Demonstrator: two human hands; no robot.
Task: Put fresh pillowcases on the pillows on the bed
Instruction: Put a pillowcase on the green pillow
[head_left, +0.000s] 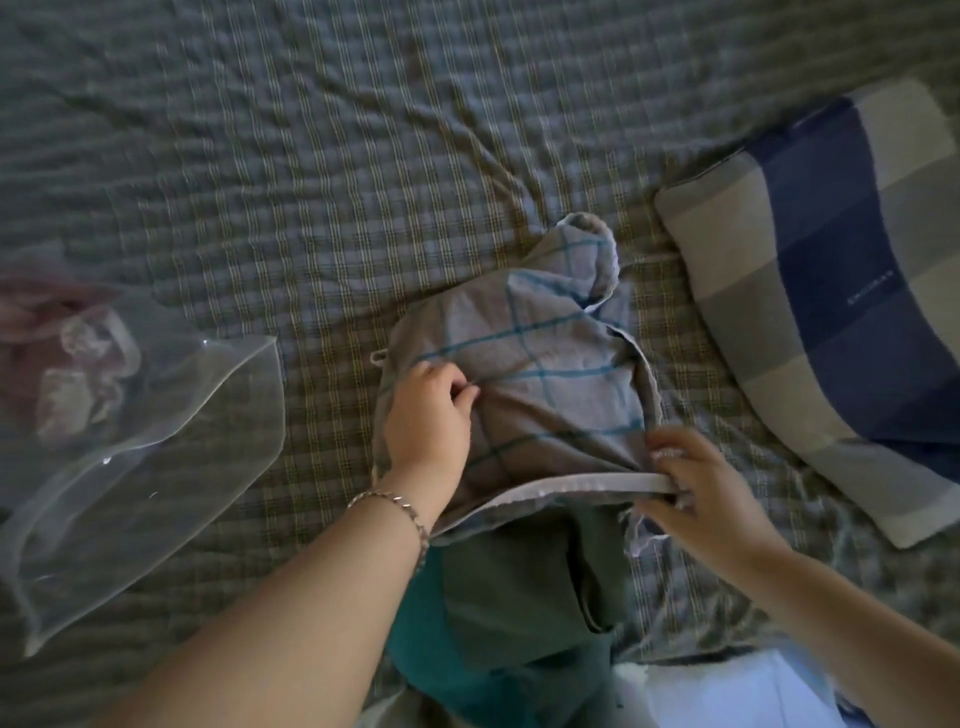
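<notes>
A grey pillowcase with thin blue check lines (540, 358) lies bunched in the middle of the bed. My left hand (428, 410) grips a fold of it on its left side, fingers curled into the cloth. My right hand (696, 483) pinches the white hem of its opening at the near right edge. A green pillow (519, 587) pokes out of that opening toward me. To the right lies a second pillow in a blue, grey and white block-check case (841, 291).
The bed is covered by a wrinkled green plaid sheet (311, 156). A clear plastic zip bag (135, 431) with pinkish cloth inside lies at the left. Something white (727, 691) sits at the near edge, bottom right.
</notes>
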